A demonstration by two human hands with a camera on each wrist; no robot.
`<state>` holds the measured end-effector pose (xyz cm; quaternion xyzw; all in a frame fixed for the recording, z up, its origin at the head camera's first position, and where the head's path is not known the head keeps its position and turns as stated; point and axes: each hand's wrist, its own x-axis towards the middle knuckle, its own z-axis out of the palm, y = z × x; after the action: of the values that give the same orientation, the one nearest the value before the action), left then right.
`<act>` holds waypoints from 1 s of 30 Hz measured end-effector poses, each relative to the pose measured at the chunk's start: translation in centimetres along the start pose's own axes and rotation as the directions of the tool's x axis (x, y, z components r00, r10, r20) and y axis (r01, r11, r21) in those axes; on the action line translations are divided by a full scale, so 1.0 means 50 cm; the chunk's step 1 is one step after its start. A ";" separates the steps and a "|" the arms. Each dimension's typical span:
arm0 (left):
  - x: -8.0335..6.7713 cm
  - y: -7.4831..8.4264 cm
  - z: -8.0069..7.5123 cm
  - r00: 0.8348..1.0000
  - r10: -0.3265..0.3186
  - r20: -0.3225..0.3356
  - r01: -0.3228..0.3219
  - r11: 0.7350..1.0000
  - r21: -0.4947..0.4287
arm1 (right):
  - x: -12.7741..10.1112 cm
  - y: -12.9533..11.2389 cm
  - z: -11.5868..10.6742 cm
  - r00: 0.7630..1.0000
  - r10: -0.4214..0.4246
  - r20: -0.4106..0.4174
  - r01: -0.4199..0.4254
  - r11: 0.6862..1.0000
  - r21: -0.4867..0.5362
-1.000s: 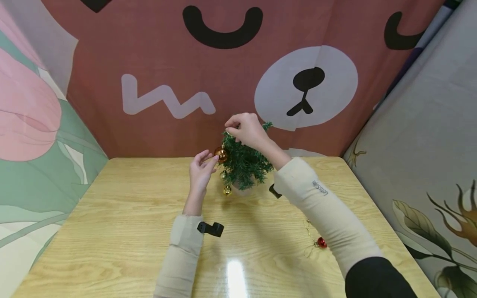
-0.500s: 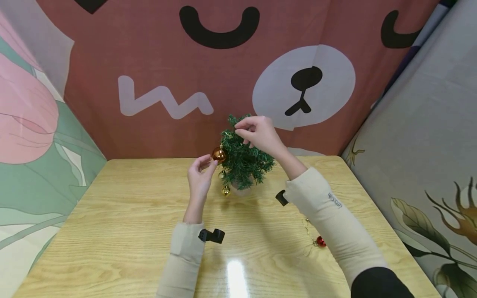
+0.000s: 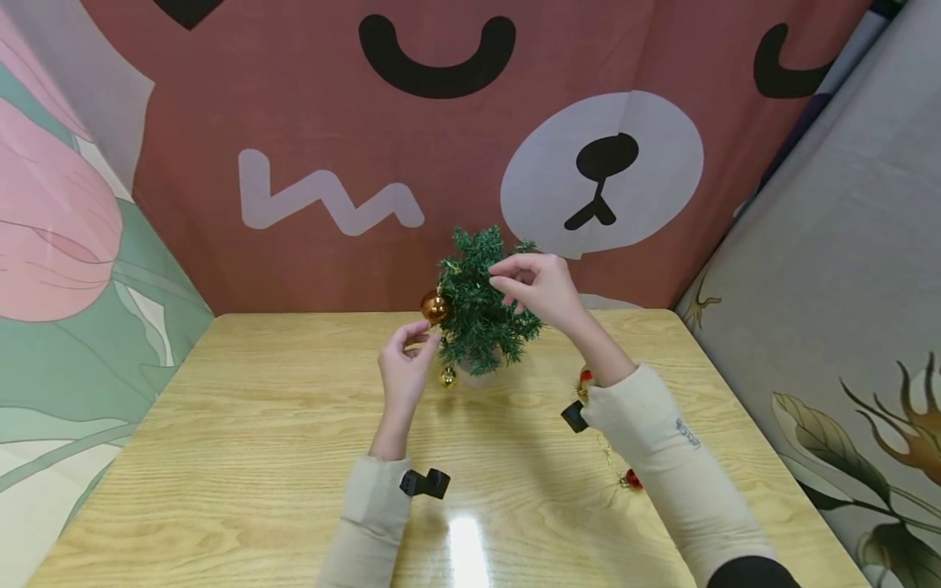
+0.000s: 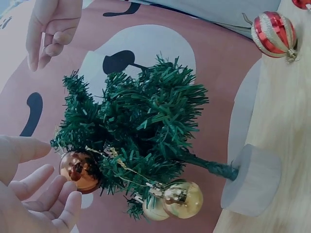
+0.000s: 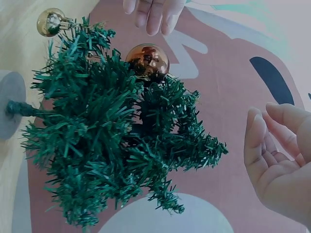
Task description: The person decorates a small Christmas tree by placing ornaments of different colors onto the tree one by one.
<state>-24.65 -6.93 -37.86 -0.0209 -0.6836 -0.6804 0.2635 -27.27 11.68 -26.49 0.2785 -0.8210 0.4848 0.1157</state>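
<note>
We see the orange ball (image 3: 434, 307) near the middle of the head view, hanging on the left edge of the tree (image 3: 488, 306). Our left hand (image 3: 404, 367) is just under it. Its fingers bend softly with gaps between them, and they don't grip anything; we can't tell if a fingertip touches the ball. Our right hand (image 3: 540, 286) is at the tree's upper right. Its thumb and finger are close, with a small gap, and we see nothing in them.

To do this well, we should let the ball hang by its own string and pull our fingers back slowly, so they don't snag the twigs. A bump could shake the gold ball (image 3: 448, 377) lower down too. The base (image 4: 251, 179) looks small, so we should be gentle. The striped ball (image 4: 273, 34), upper right in the left wrist view, sits on the table (image 3: 294, 490).
</note>
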 end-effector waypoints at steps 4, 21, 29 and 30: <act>-0.012 0.001 0.001 1.000 0.023 0.005 -0.023 1.000 0.020 | -0.017 0.010 -0.008 1.000 0.001 0.003 -0.001 1.000 0.031; -0.063 -0.028 0.028 0.931 0.357 0.073 -0.363 0.924 0.119 | -0.093 0.046 -0.028 0.999 0.053 -0.003 -0.052 0.995 0.090; -0.079 -0.036 0.041 0.901 0.420 0.108 -0.433 0.882 0.185 | -0.127 0.065 -0.037 0.999 0.045 -0.015 -0.043 0.991 0.124; -0.080 -0.037 0.043 0.899 0.423 0.111 -0.437 0.879 0.190 | -0.132 0.067 -0.039 0.999 0.051 -0.018 -0.048 0.990 0.132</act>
<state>-22.63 -3.72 -40.96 -0.1666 -0.7380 -0.5278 0.3861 -23.95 16.88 -31.00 0.2599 -0.7927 0.5434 0.0936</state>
